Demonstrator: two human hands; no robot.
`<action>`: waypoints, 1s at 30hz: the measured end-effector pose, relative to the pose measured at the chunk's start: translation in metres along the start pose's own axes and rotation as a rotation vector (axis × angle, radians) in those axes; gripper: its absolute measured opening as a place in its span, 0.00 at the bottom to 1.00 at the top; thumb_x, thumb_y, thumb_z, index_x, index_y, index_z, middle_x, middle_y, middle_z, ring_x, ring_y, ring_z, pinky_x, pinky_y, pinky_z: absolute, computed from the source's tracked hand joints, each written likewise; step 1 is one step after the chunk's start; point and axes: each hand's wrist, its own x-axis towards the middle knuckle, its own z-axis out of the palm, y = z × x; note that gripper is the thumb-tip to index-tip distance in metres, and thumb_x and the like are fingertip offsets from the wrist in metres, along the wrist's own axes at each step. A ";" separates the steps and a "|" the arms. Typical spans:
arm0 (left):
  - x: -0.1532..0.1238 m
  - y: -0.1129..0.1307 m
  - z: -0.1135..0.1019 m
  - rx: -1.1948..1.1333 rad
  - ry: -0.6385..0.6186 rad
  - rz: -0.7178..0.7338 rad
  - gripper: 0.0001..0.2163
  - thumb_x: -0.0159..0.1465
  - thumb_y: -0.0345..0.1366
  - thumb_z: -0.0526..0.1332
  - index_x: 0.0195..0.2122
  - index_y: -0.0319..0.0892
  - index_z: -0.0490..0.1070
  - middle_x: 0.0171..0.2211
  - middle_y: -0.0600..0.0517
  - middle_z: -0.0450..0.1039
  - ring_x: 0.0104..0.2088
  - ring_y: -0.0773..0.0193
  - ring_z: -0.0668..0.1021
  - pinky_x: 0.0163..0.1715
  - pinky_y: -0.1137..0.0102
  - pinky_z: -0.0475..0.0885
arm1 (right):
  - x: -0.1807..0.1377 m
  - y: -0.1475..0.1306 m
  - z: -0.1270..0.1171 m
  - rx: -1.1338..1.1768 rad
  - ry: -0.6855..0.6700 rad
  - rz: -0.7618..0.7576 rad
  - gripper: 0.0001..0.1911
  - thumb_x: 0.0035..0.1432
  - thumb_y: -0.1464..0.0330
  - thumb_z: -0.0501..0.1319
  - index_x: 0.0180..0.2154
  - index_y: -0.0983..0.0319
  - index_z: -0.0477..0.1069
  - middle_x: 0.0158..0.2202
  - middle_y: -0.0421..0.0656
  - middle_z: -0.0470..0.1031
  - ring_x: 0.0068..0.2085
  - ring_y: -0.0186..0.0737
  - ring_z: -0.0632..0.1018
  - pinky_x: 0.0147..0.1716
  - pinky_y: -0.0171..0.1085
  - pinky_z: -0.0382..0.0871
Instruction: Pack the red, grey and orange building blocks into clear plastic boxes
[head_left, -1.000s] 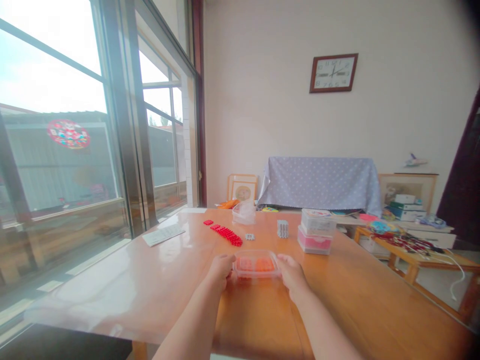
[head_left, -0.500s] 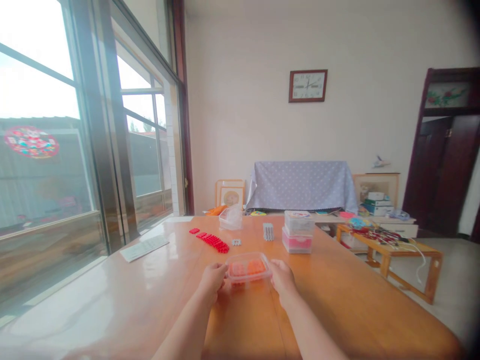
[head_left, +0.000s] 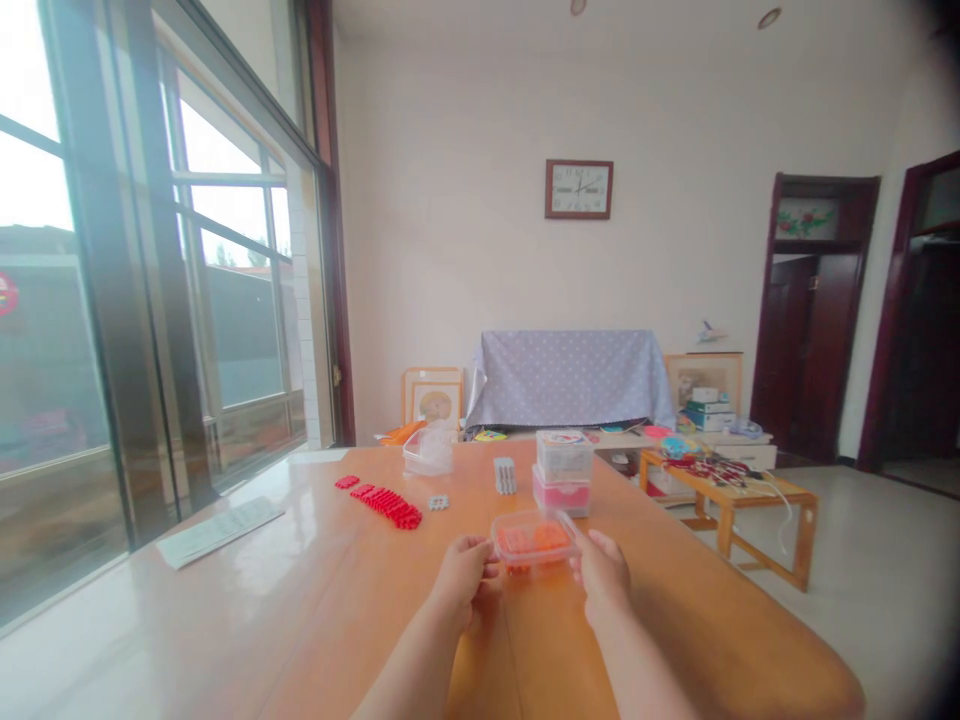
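My left hand (head_left: 466,570) is closed on the left end of a clear plastic box (head_left: 501,548), and my right hand (head_left: 604,572) grips its right end. Orange pieces (head_left: 534,538) show through the box; their exact shape is blurred. Just behind it stand two stacked clear boxes (head_left: 564,462), the lower one with pink contents. A small upright stack of grey pieces (head_left: 505,476) is left of those. Farther left lie a single flat grey piece (head_left: 439,502) and a slanting row of red pieces (head_left: 386,505).
An open clear container (head_left: 427,462) with a crumpled plastic bag stands toward the table's far end. A printed sheet (head_left: 221,532) lies at the left. Beyond the table's right edge is a low wooden stand (head_left: 757,505) heaped with cords and tools.
My two hands have carried the box of orange pieces rightward over the table, closer to the stacked boxes. The head view has turned right. Both hands keep their hold.
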 end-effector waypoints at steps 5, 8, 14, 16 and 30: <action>0.003 -0.003 0.033 -0.026 -0.038 -0.006 0.14 0.55 0.39 0.67 0.39 0.41 0.67 0.36 0.49 0.75 0.28 0.69 0.76 0.21 0.77 0.60 | 0.021 0.008 -0.015 0.117 0.083 0.009 0.36 0.42 0.53 0.70 0.51 0.62 0.67 0.35 0.44 0.79 0.32 0.44 0.81 0.26 0.36 0.74; 0.004 -0.003 0.046 -0.024 -0.073 -0.002 0.15 0.53 0.39 0.67 0.38 0.42 0.66 0.35 0.50 0.75 0.29 0.68 0.75 0.21 0.76 0.58 | 0.029 0.011 -0.017 0.200 0.136 0.010 0.35 0.41 0.56 0.69 0.51 0.63 0.68 0.36 0.43 0.78 0.33 0.43 0.81 0.26 0.35 0.74; 0.006 -0.002 0.064 0.001 -0.140 0.007 0.14 0.52 0.41 0.67 0.36 0.43 0.67 0.34 0.51 0.74 0.32 0.66 0.75 0.22 0.75 0.56 | 0.034 0.007 -0.017 0.280 0.225 0.008 0.40 0.41 0.60 0.67 0.57 0.65 0.66 0.43 0.47 0.77 0.37 0.44 0.82 0.28 0.35 0.75; 0.005 -0.001 0.067 0.020 -0.153 0.013 0.14 0.51 0.40 0.67 0.35 0.43 0.67 0.33 0.52 0.73 0.33 0.66 0.75 0.23 0.75 0.56 | 0.032 0.004 -0.017 0.284 0.226 0.015 0.41 0.42 0.60 0.66 0.59 0.65 0.65 0.46 0.50 0.77 0.41 0.45 0.82 0.29 0.35 0.76; -0.007 0.007 0.077 0.105 -0.185 0.062 0.15 0.57 0.45 0.67 0.39 0.43 0.70 0.37 0.50 0.76 0.35 0.64 0.74 0.33 0.71 0.63 | 0.015 -0.003 -0.014 0.219 0.085 0.064 0.17 0.43 0.60 0.65 0.36 0.62 0.71 0.32 0.41 0.78 0.33 0.41 0.82 0.27 0.35 0.74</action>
